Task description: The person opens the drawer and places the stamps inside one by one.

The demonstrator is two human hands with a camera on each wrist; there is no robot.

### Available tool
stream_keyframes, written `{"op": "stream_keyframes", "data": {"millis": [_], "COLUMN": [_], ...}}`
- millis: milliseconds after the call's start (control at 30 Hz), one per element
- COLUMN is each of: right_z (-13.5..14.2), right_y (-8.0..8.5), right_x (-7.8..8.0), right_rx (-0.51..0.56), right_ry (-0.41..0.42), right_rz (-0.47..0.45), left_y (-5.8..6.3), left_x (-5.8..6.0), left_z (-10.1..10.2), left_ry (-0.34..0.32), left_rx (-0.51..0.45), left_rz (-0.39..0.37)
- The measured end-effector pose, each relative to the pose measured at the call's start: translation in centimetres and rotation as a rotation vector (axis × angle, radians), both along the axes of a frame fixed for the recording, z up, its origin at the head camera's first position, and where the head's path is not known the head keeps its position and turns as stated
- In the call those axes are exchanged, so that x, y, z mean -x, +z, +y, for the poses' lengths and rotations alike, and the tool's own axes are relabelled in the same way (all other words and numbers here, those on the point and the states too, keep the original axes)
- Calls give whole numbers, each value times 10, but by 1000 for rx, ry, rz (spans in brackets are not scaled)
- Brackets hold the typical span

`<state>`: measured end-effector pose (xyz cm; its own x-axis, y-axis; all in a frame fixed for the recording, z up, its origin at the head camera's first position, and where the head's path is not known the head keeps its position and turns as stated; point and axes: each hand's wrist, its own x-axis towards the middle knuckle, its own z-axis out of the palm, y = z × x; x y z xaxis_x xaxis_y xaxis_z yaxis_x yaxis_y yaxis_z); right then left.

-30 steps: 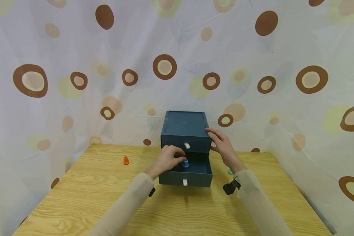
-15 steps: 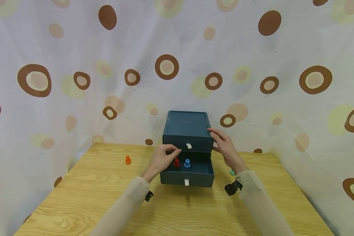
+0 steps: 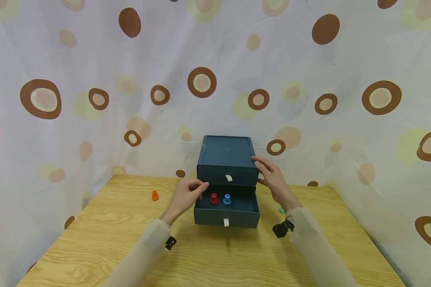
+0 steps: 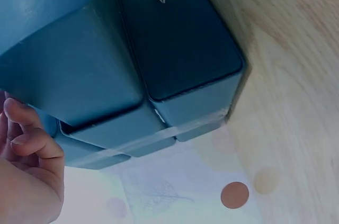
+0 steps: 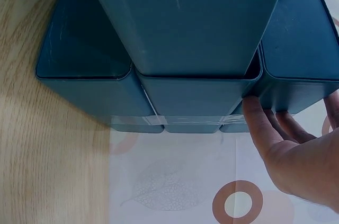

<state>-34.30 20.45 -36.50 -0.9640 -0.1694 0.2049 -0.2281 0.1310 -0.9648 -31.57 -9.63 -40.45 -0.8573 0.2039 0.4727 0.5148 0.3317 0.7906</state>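
Observation:
A dark blue drawer cabinet [image 3: 227,151] of three stacked units stands on the table, its middle drawer [image 3: 242,219] pulled out. Inside that drawer a red stepped peg-like piece [image 3: 214,199] and a blue one [image 3: 227,200] stand upright, side by side. My left hand [image 3: 184,196] hovers at the drawer's left edge with nothing in it, thumb and forefinger loosely bent. On the other side, my right hand [image 3: 274,181] rests against the top unit's right side, with fingers spread from its top edge to its lower edge; in the right wrist view the fingers [image 5: 259,126] touch that side.
An orange piece [image 3: 155,195] of similar shape stands on the wooden table [image 3: 104,239] to the left. A green piece [image 3: 281,210] shows partly behind the right wrist. A patterned curtain [image 3: 147,59] hangs behind. White pull tabs mark the drawer fronts.
My left hand has let go of the red piece in the drawer, beside the blue one, and has drawn back to the left. My right hand stays at the cabinet's side.

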Motion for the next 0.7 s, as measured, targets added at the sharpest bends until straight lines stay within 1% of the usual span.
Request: {"op": "stream_keyframes", "data": {"millis": [133, 367, 500, 567, 633, 700], "right_z": [1, 1, 1, 1, 1, 1], "right_y": [0, 0, 0, 0, 0, 0], "right_x": [1, 1, 1, 0, 0, 0], "right_rx": [6, 9, 7, 5, 2, 2], "right_ry": [10, 13, 10, 11, 12, 11], "right_rz": [1, 6, 9, 8, 5, 1], "left_y": [-2, -4, -6, -8, -8, -9], "left_x": [1, 2, 3, 3, 4, 4], "left_z": [-6, -16, -24, -28, -33, -37], "left_ry": [1, 24, 22, 13, -3, -34], "left_rx": [-18, -52, -74, -86, -96, -104], "left_rz": [3, 16, 29, 25, 1, -29]}}
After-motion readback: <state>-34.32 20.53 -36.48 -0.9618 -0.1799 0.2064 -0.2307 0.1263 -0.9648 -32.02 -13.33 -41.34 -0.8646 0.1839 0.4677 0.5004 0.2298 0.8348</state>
